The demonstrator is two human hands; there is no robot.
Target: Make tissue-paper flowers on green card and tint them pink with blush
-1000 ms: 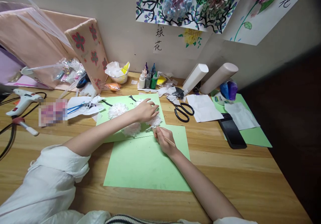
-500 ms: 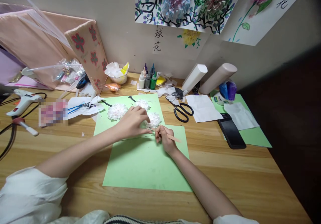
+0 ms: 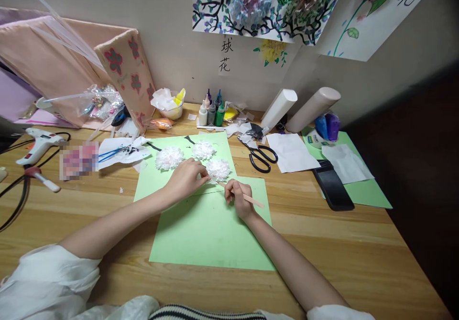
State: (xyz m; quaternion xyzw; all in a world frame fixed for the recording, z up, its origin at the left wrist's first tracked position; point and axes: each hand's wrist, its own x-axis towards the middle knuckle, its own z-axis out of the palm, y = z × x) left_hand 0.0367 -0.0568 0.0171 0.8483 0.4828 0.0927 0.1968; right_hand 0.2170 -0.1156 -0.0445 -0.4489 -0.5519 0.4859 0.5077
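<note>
Three fluffy white paper flowers lie on the upper green sheet [image 3: 147, 181]: one at left [image 3: 169, 158], one at the back [image 3: 203, 150] and one at right [image 3: 218, 170]. At the lower left edge of the right flower, my left hand [image 3: 190, 176] pinches a small white piece between thumb and fingers. My right hand [image 3: 239, 198] grips a flat pale wooden stick [image 3: 255, 201], whose tip reaches toward that same edge. Under both hands, a second green sheet [image 3: 211, 234] overlaps the first. Short dark strips show beside the left and back flowers.
Black-handled scissors [image 3: 263, 158], a white paper [image 3: 291, 153] and a black phone [image 3: 333, 186] lie to the right. Small paint bottles [image 3: 211, 114] stand at the back. A glue gun [image 3: 39, 145] rests at far left, near a pink fabric box [image 3: 125, 76].
The fingers of my left hand have closed from a spread pose and come down at the right flower's edge. My right hand has shifted slightly right with the stick. The view has moved a little.
</note>
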